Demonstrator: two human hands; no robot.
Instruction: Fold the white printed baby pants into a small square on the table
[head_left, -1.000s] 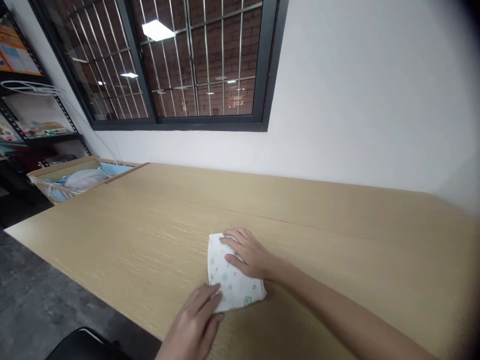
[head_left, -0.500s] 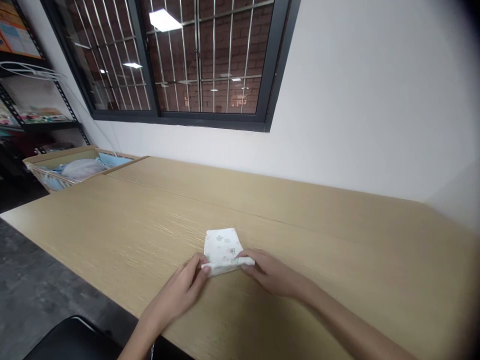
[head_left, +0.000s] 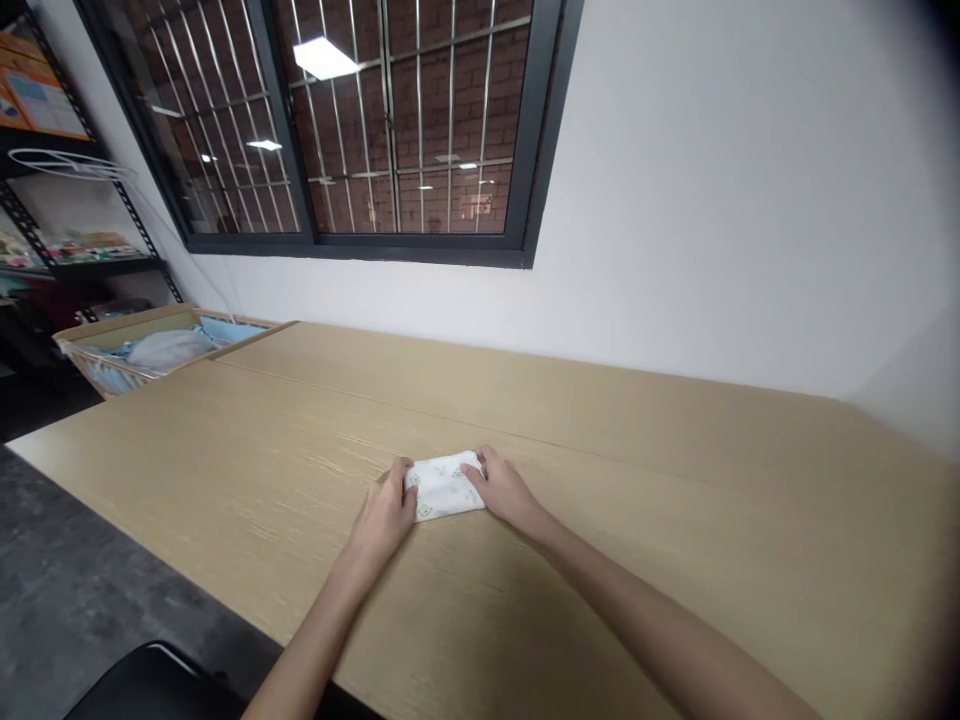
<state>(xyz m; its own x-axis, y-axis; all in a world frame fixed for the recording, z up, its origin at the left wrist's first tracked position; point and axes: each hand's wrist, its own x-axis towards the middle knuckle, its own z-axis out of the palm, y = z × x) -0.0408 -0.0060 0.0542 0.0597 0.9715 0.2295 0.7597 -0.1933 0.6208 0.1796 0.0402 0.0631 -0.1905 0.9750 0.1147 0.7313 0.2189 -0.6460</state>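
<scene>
A folded white cloth point(head_left: 446, 488) with small printed figures lies on the wooden table point(head_left: 285, 470). It is a flat, compact rectangle, wider than deep. My left hand point(head_left: 386, 512) grips its left edge, thumb on top near the front corner and fingers at the far corner. At the opposite end, my right hand point(head_left: 508, 492) pinches the right edge, with the thumb on the upper face and the fingers curled behind the far corner. The undersides of the fingers are hidden.
At the table's far left stands a crib-like wooden frame point(head_left: 161, 375) holding blue and white fabric. Behind it are black shelves point(head_left: 105, 262) with goods. A barred window point(head_left: 405, 130) is set in the white wall. A black chair point(head_left: 150, 685) stands at the near left.
The cloth's near edge has been folded away from me, so it is now a shorter rectangle. Both hands have moved forward to its far corners.
</scene>
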